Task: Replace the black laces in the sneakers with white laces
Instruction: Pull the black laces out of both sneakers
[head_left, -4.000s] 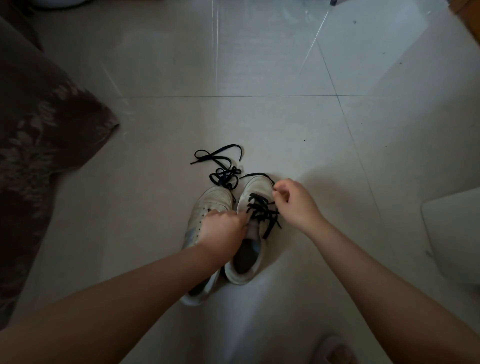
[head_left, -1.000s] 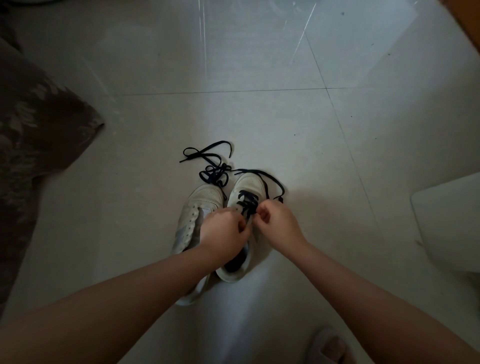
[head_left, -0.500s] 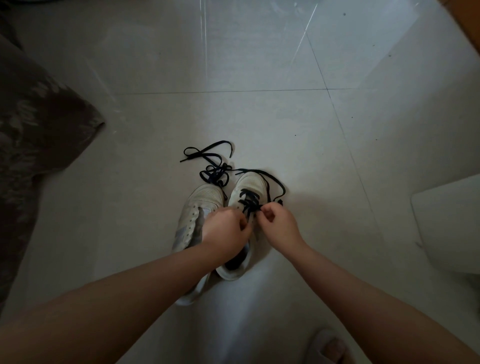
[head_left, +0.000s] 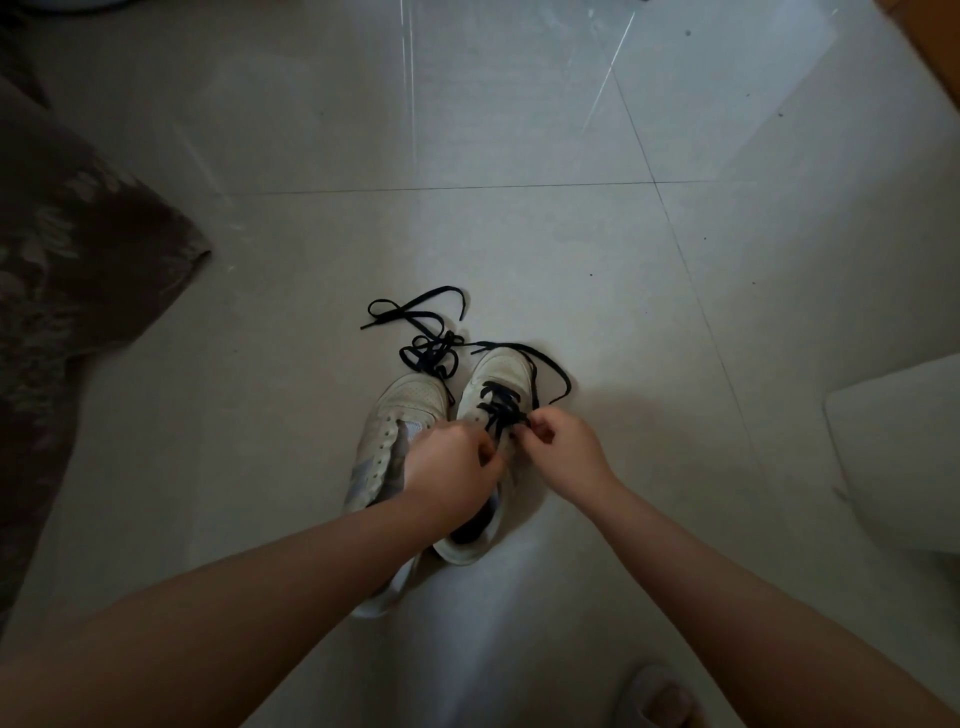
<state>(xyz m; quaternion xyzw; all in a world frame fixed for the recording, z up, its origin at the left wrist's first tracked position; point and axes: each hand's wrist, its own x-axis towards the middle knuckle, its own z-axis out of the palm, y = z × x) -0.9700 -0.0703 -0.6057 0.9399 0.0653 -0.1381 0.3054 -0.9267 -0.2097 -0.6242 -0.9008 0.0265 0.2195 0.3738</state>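
Two white sneakers stand side by side on the tiled floor. The left sneaker (head_left: 402, 415) has bare eyelets. The right sneaker (head_left: 501, 374) still carries a black lace (head_left: 498, 408) across its lower eyelets, with a loose end looping past the toe. A loose black lace (head_left: 415, 332) lies tangled on the floor beyond the toes. My left hand (head_left: 449, 475) grips the right sneaker's upper at the tongue. My right hand (head_left: 563, 449) pinches the black lace at the shoe's right side. No white laces are in view.
A dark patterned fabric (head_left: 67, 291) covers the left side. A white rounded object (head_left: 904, 457) sits at the right edge. A foot in a slipper (head_left: 657, 699) shows at the bottom. Pale tiled floor (head_left: 519, 130) stretches ahead.
Four seconds ago my right hand was raised beside the toe with loosened lace crossings; since then it has come down to the eyelets. Over the last second both hands hardly moved.
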